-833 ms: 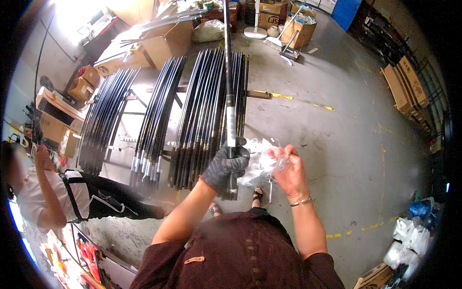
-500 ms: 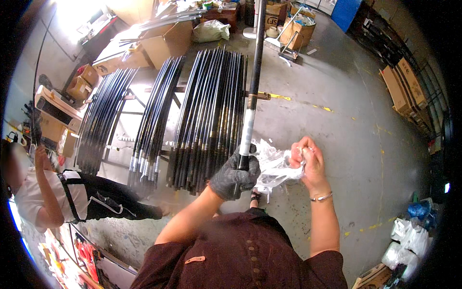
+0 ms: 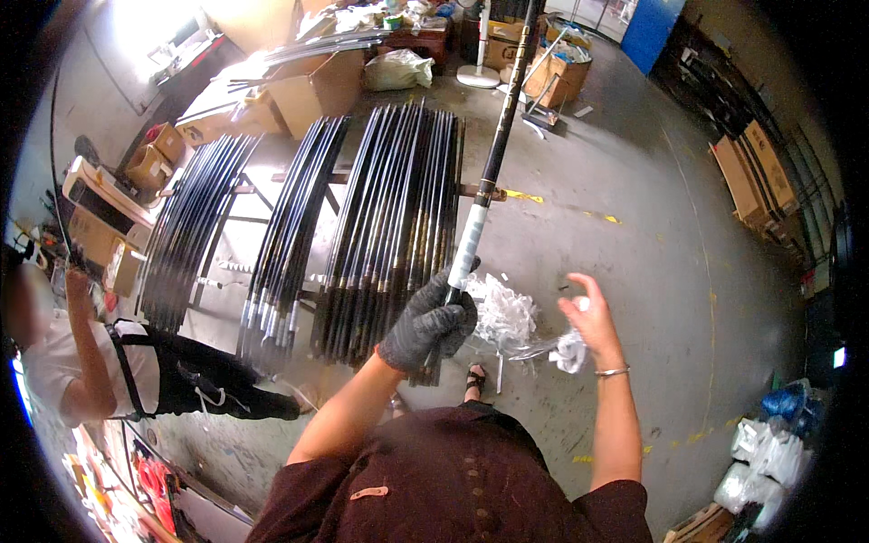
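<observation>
My left hand [image 3: 427, 319], in a dark grey glove, is closed around the lower end of a long black rod [image 3: 496, 156]. The rod leans up and to the right, with gold marks and a white-wrapped section [image 3: 470, 237] just above the glove. My bare right hand [image 3: 592, 317], with a bracelet at the wrist, is held off to the right, its thumb and fingers apart. Crumpled clear plastic film [image 3: 570, 351] hangs or falls just below it. A heap of film scraps [image 3: 501, 310] shows beyond my left hand, apparently on the floor.
Several bundles of black rods [image 3: 389, 235] lie across a rack to the left and ahead. Another person [image 3: 81, 362] stands at the far left, hands raised. Cardboard boxes [image 3: 312, 86] stand at the back; cartons [image 3: 756, 172] and plastic-wrapped bundles [image 3: 760, 452] are at the right.
My right hand has opened and let go of the bunched film, which is now below it. The rod has tilted further right at its top, and my left hand has shifted slightly left.
</observation>
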The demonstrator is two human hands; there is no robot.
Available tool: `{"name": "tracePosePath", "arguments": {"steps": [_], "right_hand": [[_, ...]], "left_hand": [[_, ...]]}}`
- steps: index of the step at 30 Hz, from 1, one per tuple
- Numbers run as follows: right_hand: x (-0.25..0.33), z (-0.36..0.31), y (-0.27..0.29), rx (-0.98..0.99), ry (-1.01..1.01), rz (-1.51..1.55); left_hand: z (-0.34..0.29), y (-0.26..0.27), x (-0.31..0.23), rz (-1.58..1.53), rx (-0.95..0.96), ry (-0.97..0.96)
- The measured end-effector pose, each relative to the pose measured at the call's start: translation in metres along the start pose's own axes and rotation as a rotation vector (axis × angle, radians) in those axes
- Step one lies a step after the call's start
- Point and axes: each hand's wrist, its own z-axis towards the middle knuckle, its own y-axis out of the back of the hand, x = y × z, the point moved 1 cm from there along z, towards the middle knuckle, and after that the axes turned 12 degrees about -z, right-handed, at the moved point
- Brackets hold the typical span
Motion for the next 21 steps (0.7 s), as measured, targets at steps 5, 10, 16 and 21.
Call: {"name": "tracePosePath", "arguments": {"steps": [5,10,16,21], "right_hand": [[0.122,-0.017,-0.042,0.091,0.347,0.136],[0.141,-0.015,-0.059,0.105,0.362,0.106],[0.170,-0.020,-0.051,0.108,0.680,-0.179],[0.078,0.023,-0.059,-0.010,0.497,-0.359]], "left_hand": [[-0.002,-0.005,0.013,0.261,-0.092,0.074],[0.000,0.003,0.032,0.399,-0.084,-0.128],[-0.017,0.001,0.015,-0.199,0.043,0.083],[-0.010,0.035,0.020,-0.694,0.419,0.188]]}}
